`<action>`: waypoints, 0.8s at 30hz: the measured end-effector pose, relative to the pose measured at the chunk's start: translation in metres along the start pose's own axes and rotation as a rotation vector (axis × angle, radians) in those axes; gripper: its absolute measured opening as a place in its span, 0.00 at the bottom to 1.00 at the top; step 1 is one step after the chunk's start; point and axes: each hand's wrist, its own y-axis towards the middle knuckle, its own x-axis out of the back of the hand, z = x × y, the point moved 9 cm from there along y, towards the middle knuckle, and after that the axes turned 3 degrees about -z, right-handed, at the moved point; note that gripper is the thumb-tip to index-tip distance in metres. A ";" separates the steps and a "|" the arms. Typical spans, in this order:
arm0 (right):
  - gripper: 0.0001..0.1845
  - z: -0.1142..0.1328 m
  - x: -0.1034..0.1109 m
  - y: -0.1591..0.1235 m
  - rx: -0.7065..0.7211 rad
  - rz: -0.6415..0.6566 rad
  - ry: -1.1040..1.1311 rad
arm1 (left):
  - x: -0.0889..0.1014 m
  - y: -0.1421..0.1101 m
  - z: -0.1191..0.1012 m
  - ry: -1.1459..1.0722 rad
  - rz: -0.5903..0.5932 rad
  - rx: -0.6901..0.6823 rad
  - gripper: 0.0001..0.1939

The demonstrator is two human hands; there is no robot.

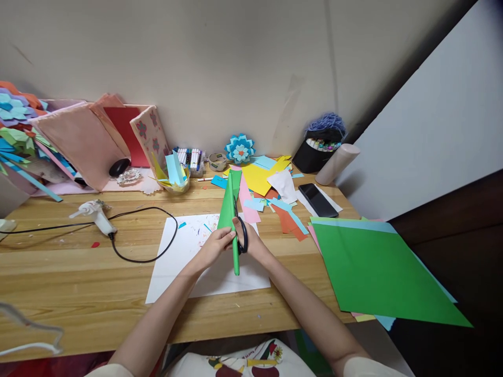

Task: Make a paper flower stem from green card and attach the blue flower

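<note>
While the left hand (pixel 218 244) pinches the green paper (pixel 227 210) above the white sheet (pixel 240 278) near the surface's (pixel 90 285) front edge, the right hand (pixel 248 242) grips black-handled scissors (pixel 242 235) against it; the glue gun (pixel 98 217) lies toward the surface's left edge.

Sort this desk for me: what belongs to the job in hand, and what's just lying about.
In the job:
- green paper, left hand
- scissors, right hand
- white sheet beneath, probably

Seemingly lying about:
- phone
- glue gun
- blue flower
- markers
</note>
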 end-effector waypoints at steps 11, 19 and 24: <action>0.30 0.000 0.008 0.005 -0.004 -0.043 -0.058 | -0.008 -0.002 0.002 -0.051 0.058 0.036 0.17; 0.30 0.000 0.017 0.008 0.020 -0.093 -0.104 | -0.011 -0.002 0.006 0.015 0.086 0.057 0.17; 0.29 0.007 0.021 0.005 0.032 -0.146 -0.043 | -0.011 -0.002 0.005 -0.021 0.068 0.039 0.17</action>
